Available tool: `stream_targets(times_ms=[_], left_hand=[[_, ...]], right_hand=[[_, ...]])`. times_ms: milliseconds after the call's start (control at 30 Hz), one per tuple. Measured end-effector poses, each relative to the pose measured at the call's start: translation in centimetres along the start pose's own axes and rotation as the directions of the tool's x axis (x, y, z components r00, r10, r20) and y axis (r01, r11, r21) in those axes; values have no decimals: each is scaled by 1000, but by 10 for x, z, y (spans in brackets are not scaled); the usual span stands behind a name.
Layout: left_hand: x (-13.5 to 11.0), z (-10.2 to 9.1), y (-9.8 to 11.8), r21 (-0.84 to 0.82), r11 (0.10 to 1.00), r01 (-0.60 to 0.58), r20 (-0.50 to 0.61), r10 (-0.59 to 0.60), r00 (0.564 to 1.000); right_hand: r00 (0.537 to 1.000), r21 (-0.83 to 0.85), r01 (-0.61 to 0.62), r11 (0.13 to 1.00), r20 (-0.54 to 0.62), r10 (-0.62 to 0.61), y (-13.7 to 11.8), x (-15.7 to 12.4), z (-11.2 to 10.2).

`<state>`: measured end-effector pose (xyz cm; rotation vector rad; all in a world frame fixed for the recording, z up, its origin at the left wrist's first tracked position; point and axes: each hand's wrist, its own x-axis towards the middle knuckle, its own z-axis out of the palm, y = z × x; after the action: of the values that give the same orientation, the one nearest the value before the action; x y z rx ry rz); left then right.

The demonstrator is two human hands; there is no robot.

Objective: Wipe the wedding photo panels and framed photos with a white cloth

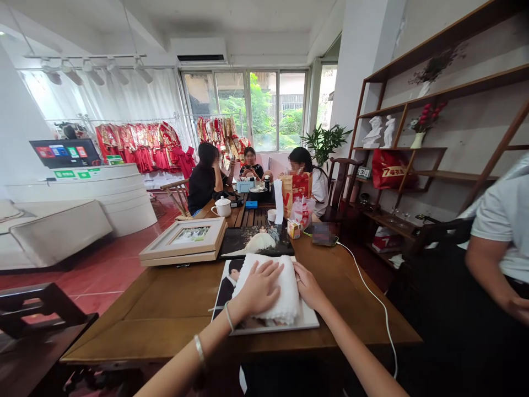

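A white folded cloth (285, 284) lies on a large photo print (308, 318) at the near end of the wooden table (165, 309). My left hand (258, 289) rests flat on the cloth, fingers spread. My right hand (308, 286) presses the cloth's right edge, fingers laid against it. Bracelets circle my left wrist and forearm.
Stacked picture frames (184, 242) and a dark photo album (256, 241) lie beyond the print. A phone (322, 234) with a white cable, a snack box, a teapot (223, 207) and bags stand farther off. Three people sit at the far end; another person (502, 237) stands right. A dark chair (37, 311) is at left.
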<state>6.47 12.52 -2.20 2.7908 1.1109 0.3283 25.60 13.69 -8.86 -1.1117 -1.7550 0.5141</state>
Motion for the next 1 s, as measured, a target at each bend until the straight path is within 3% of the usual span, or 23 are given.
stream_targets(times_ms=[133,300,467,667,800,1000], left_hand=[[-44,-1,19,-2,999,-36,-15,36,999],[-77,-6,7,65,989,135,-19,-134,991],[-57,-13,-36,110,965,240,26,-244,969],[-16,-14,-70,139,934,330,-51,-326,944],[-17,-9,-67,144,931,336,-91,-326,941],[-64,3,-40,143,952,272,-161,-248,955]], right_hand=[[1000,-11,-4,1000,2,4,4,-1,0],[1000,25,-24,999,8,24,5,1,2],[999,52,-47,998,-9,48,8,2,3],[999,79,-39,996,-16,41,10,1,4],[997,68,-58,996,-45,61,8,1,6],[995,27,-56,998,-79,58,4,2,9]])
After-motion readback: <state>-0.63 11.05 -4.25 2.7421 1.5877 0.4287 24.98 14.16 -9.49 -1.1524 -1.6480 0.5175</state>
